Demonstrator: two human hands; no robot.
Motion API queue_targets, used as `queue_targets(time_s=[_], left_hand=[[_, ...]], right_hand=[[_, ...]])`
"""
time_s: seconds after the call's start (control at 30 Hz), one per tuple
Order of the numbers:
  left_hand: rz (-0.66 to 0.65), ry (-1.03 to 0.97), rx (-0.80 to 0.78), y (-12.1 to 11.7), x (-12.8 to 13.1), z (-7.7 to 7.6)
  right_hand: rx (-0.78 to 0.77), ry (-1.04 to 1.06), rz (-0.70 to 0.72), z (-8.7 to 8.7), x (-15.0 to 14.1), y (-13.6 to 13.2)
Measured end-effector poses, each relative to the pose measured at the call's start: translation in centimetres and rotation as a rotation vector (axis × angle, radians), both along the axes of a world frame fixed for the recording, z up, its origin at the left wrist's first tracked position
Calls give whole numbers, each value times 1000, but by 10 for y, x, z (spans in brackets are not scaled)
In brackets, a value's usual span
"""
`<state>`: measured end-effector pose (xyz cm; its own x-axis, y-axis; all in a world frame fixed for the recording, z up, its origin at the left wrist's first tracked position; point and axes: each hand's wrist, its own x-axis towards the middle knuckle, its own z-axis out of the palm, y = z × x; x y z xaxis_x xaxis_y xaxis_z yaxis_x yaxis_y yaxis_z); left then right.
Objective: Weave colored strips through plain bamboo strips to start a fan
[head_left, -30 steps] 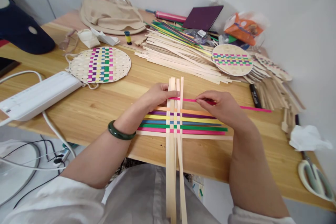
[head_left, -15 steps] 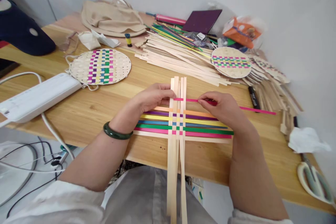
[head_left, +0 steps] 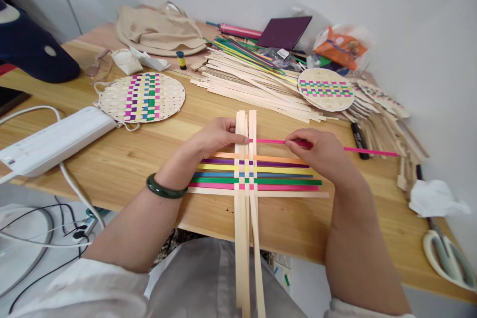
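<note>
Pale, flat weaving strips [head_left: 242, 238] run lengthwise toward me and hang over the table's front edge. Crosswise through them pass coloured strips: orange, purple, yellow, blue, green [head_left: 286, 182] and pink, plus a pale one nearest me. My left hand [head_left: 218, 135] grips the upper part of the lengthwise strips, thumb on top and fingers partly hidden behind them. Between thumb and fingers, my right hand [head_left: 316, 149] pinches a bright pink strip [head_left: 270, 141]. That strip's left end lies among the pale strips by my left thumb; its other end sticks out to the right.
Behind the weave lies a heap of pale strips [head_left: 242, 79]. Round woven mats [head_left: 171, 97] rest left and right. A white power strip [head_left: 63, 139] with cables is at left; a black marker [head_left: 359, 140], crumpled tissue [head_left: 437, 198] and scissors [head_left: 447, 258] are at right.
The lengthwise strips have shifted slightly left, along with the coloured ones. My right hand and the bright pink strip have moved a little to the right. My left hand keeps its grip.
</note>
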<state>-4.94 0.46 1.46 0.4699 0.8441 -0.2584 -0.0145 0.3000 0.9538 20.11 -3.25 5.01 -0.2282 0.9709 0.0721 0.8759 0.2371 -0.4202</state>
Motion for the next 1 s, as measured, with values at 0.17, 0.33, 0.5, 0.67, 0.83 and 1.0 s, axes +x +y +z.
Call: queue_targets(time_s=[0.17,0.33,0.5,0.67,0.83,1.0], left_hand=[[70,243,193,0,6,-5],[127,333,338,-1,9,-10],[156,440,492,-2,12,-13],[132,463,538,-3,12,-12],[121,582,570,-3,13,-12],[157,565,603,-5,15,-13]], right_hand=[[60,-72,-11,1,-3,-1],[71,-118,-13,2,-5,-3],[114,-176,-19,7,-10,-7],[125,-257,-48,12,-14,-12],[151,-277,-40,12,-16,-16],[169,-279,-45,10,-16,-15]])
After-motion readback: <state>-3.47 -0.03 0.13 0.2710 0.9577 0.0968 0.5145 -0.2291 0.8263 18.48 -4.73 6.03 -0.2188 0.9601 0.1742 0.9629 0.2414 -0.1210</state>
